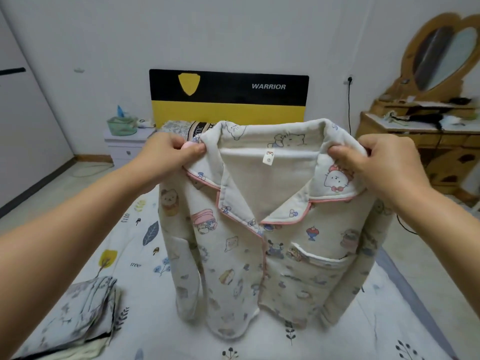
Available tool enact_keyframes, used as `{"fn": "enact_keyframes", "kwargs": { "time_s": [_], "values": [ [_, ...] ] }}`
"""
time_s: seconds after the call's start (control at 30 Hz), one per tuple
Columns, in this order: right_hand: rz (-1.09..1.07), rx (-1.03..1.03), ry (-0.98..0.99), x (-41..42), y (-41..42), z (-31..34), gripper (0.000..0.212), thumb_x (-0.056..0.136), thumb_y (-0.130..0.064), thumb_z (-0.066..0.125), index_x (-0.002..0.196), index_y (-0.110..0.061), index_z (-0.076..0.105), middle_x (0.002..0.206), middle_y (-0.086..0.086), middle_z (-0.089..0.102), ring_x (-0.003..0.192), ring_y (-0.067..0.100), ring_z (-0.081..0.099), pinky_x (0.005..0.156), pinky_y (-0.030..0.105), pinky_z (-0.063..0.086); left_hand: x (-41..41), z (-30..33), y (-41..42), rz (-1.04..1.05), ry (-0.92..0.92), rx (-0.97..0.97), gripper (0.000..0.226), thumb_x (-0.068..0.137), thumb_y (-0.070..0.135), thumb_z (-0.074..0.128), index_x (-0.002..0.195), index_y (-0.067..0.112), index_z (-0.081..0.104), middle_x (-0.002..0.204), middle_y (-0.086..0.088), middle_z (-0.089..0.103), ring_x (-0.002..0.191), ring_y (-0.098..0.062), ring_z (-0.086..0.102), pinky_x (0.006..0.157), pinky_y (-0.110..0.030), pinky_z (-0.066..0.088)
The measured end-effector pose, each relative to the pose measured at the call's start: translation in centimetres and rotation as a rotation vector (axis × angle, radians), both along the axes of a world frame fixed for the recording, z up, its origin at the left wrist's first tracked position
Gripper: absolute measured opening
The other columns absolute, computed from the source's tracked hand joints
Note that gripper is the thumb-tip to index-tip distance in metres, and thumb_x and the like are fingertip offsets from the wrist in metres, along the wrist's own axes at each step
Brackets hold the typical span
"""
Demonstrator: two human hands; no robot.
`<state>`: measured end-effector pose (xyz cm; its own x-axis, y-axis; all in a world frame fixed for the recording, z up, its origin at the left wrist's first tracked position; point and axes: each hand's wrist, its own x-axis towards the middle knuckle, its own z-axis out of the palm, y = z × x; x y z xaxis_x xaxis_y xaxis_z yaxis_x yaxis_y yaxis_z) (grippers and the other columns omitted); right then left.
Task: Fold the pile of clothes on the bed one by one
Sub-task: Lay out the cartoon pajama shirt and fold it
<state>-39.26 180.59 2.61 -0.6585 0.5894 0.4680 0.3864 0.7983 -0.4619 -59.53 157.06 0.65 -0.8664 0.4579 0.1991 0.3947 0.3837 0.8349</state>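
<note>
Pajama top (259,242) hanging upright, collar up, both hands pinching shoulders

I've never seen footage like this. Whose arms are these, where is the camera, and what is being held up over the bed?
There is no machine here: a person wears a wide-angle camera on the head, so you look down along their own arms. The left hand and right hand each pinch a shoulder of a cream quilted pyjama top with cartoon prints and pink piping, holding it up, front toward the camera. Its hem touches the white leaf-patterned bedsheet. A folded grey-patterned cloth lies at lower left.
</note>
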Motion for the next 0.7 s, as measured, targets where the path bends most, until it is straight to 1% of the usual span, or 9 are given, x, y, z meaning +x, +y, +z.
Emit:
{"fn": "enact_keyframes", "kwargs": {
  "time_s": [0.07,0.13,0.23,0.3,0.4,0.47,0.57,0.63,0.7],
  "values": [
    [-0.01,0.031,0.006,1.1,-1.1,0.9,0.047,0.082,-0.053,0.058,0.064,-0.01,0.061,0.065,0.012,0.06,0.066,0.031,0.055,0.059,0.039,0.044,0.7,1.3,-0.9,0.013,0.042,0.01,0.033,0.084,0.036,0.064,0.085,0.004,0.07,0.076,-0.01,0.065,0.07,-0.019,0.055,0.065,-0.031,0.042],
    [-0.005,0.053,0.021,1.8,-1.9,2.0,0.05,0.082,-0.054,0.058,0.071,-0.006,0.066,0.069,0.014,0.064,0.068,0.031,0.058,0.063,0.043,0.05,1.3,2.7,-1.6,0.042,0.088,0.012,0.039,0.083,0.038,0.065,0.086,-0.001,0.068,0.073,-0.01,0.059,0.068,-0.019,0.05,0.062,-0.03,0.037],
    [0.014,0.048,0.054,2.3,-2.3,3.4,0.05,0.08,-0.056,0.058,0.075,-0.007,0.067,0.071,0.013,0.065,0.069,0.032,0.061,0.067,0.048,0.052,2.0,4.5,-2.1,0.063,0.126,-0.001,0.049,0.082,0.041,0.065,0.094,-0.006,0.065,0.077,-0.014,0.055,0.07,-0.02,0.049,0.062,-0.03,0.036],
    [0.022,0.051,0.074,2.1,-2.0,4.0,0.05,0.08,-0.055,0.059,0.078,-0.006,0.068,0.071,0.013,0.064,0.069,0.03,0.06,0.064,0.044,0.052,2.0,5.3,-1.9,0.067,0.155,-0.014,0.048,0.082,0.041,0.064,0.095,-0.006,0.065,0.079,-0.014,0.056,0.071,-0.02,0.049,0.061,-0.029,0.036],
    [0.029,0.021,0.05,0.6,-0.8,3.6,0.049,0.082,-0.054,0.058,0.08,-0.007,0.068,0.071,0.01,0.064,0.065,0.024,0.057,0.057,0.033,0.046,1.0,5.0,-0.6,0.06,0.148,-0.024,0.046,0.082,0.041,0.065,0.094,-0.003,0.066,0.082,-0.016,0.06,0.071,-0.021,0.053,0.062,-0.03,0.04],
    [0.024,-0.006,-0.011,-1.0,0.7,1.8,0.049,0.082,-0.055,0.057,0.082,-0.008,0.068,0.072,0.01,0.065,0.066,0.026,0.059,0.058,0.035,0.048,-0.3,3.3,0.9,0.069,0.124,-0.073,0.044,0.081,0.044,0.065,0.092,0.001,0.068,0.083,-0.014,0.063,0.069,-0.021,0.055,0.063,-0.03,0.044],
    [-0.005,-0.049,-0.132,-4.1,3.7,-3.1,0.054,0.082,-0.058,0.056,0.072,-0.006,0.065,0.067,0.011,0.063,0.065,0.027,0.058,0.059,0.038,0.047,-2.7,-1.7,3.6,0.064,0.076,-0.172,0.038,0.08,0.044,0.066,0.085,0.006,0.069,0.079,-0.01,0.065,0.067,-0.02,0.056,0.061,-0.03,0.043],
    [-0.022,-0.087,-0.229,-6.2,5.7,-7.4,0.055,0.082,-0.058,0.056,0.065,-0.006,0.062,0.062,0.012,0.06,0.062,0.027,0.054,0.055,0.037,0.041,-4.4,-6.1,5.4,0.048,0.043,-0.254,0.04,0.081,0.044,0.065,0.081,0.004,0.068,0.075,-0.012,0.064,0.068,-0.025,0.057,0.061,-0.031,0.04],
    [-0.02,-0.13,-0.323,-8.1,7.6,-12.1,0.055,0.083,-0.056,0.056,0.062,-0.005,0.058,0.059,0.012,0.056,0.06,0.027,0.051,0.051,0.034,0.032,-5.8,-10.7,7.3,0.054,0.013,-0.357,0.042,0.082,0.044,0.064,0.08,0.002,0.067,0.073,-0.013,0.063,0.069,-0.027,0.057,0.06,-0.031,0.039]
  ]
}}
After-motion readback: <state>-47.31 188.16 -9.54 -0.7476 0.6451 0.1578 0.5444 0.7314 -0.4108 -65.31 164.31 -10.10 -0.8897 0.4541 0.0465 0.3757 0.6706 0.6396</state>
